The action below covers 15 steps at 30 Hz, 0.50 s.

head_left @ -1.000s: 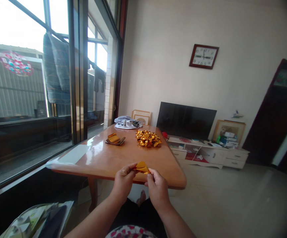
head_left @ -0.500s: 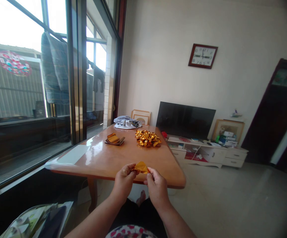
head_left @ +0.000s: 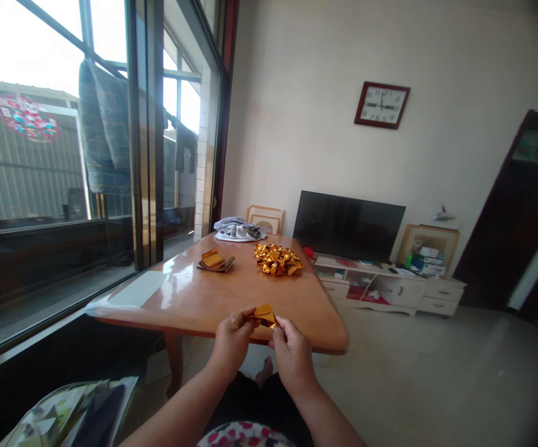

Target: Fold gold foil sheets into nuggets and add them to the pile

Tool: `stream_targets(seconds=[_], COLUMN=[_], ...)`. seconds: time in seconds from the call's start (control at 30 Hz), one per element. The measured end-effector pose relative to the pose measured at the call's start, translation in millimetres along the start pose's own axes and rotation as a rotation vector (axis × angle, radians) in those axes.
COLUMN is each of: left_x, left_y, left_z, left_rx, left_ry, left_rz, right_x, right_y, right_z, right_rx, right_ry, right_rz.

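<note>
A small piece of shiny gold foil paper [head_left: 264, 313] is stretched between my two hands, just above the near edge of the wooden table [head_left: 194, 298]. My left hand [head_left: 235, 335] pinches its left end with thumb and fingers. The right end is gripped by my right hand [head_left: 291, 347], fingers curled and thumb on top. Beyond them on the table lies a heap of folded gold foil pieces [head_left: 278, 259]. To its left sits a stack of flat gold sheets [head_left: 215, 261].
Bundled cloth [head_left: 239, 230] rests at the table's far end, before picture frames [head_left: 265, 218]. A television [head_left: 349, 225] stands on a low white cabinet [head_left: 403, 292] at the right. Large windows line the left, with a bag of items [head_left: 77, 413] at lower left.
The foil between my hands has changed shape a little, its top now more rounded and its lower part more folded. Both hands stay in nearly the same place.
</note>
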<state>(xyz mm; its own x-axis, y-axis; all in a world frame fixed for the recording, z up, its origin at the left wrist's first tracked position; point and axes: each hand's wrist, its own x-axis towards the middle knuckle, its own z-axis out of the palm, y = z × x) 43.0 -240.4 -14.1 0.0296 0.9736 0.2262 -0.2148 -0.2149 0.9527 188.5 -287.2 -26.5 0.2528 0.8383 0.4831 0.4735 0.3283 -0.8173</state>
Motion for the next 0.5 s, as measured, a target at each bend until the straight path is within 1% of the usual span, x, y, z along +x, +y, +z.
stream_targets(seconds=[0.23,0.5], left_x=[0.8,2.9], left_y=[-0.1,-6.0], left_z=[-0.3,-2.2], left_rx=[0.024,0.059], left_ry=[-0.001,0.003], left_rz=[0.036,0.036], right_x=[0.4,2.2], right_y=[1.2,-0.7], right_z=[-0.2,-2.5], right_rx=[0.011,0.017], right_ry=[-0.002,0.002], right_rz=[0.015,0.015])
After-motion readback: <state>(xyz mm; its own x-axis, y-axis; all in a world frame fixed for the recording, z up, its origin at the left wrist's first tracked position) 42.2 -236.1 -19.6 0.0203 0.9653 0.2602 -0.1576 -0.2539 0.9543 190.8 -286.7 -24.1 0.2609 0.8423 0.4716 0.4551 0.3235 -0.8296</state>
